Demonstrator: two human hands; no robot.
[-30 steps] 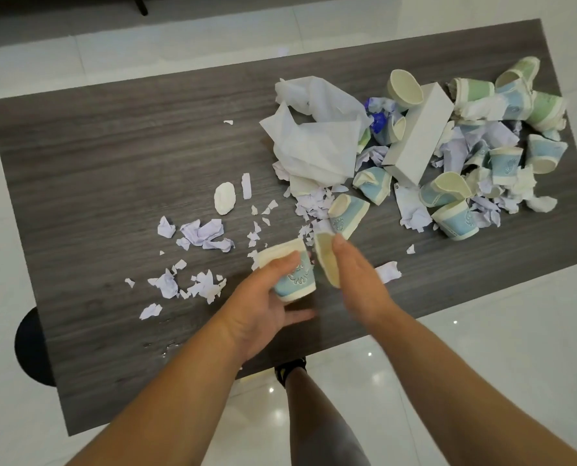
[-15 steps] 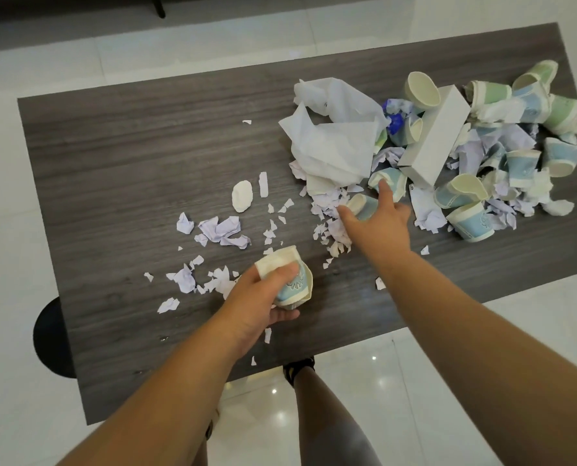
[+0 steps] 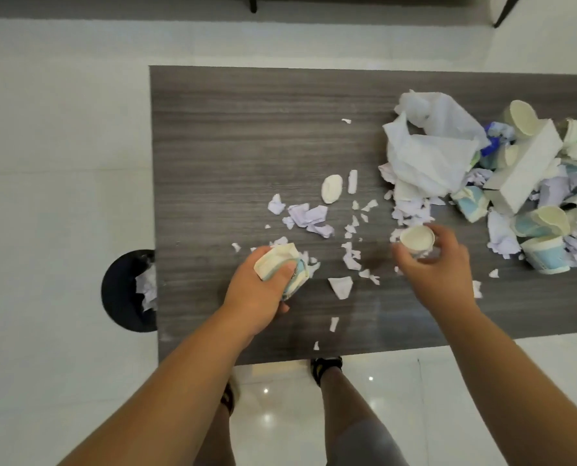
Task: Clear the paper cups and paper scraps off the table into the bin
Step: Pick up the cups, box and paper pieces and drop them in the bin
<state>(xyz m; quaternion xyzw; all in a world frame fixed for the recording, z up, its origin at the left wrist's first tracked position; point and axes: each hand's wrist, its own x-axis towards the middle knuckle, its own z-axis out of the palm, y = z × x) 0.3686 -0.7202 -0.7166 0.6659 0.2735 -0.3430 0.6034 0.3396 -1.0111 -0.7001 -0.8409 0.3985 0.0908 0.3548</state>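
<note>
Gathering cups is where we're at right now, roughly mid-collection, with a handful in each fist and nothing dumped from this load yet. Our left hand (image 3: 257,290) is curled tight around a squashed stack of paper cups (image 3: 282,269), thumb pressed across the top, hovering low over the grey wood table (image 3: 230,136) just left of centre frame. Our right hand (image 3: 435,267) sits centre-right, fingers wrapped around a single cream-mouthed cup (image 3: 416,239) with its opening facing up at us, right at the edge of the purple paper scraps (image 3: 309,218). The black bin (image 3: 125,290) pokes out on the floor at the left edge of the table, partly hidden under it, with some white paper already inside. We reckon the next move is nesting the right cup into the left bunch, or just swinging both hands left and dropping everything over the bin. The big pile of cups, tissue and a white box (image 3: 526,168) on the right edge is untouched, so plenty of trips left, and the small scraps will probably need sweeping rather than pinching.
</note>
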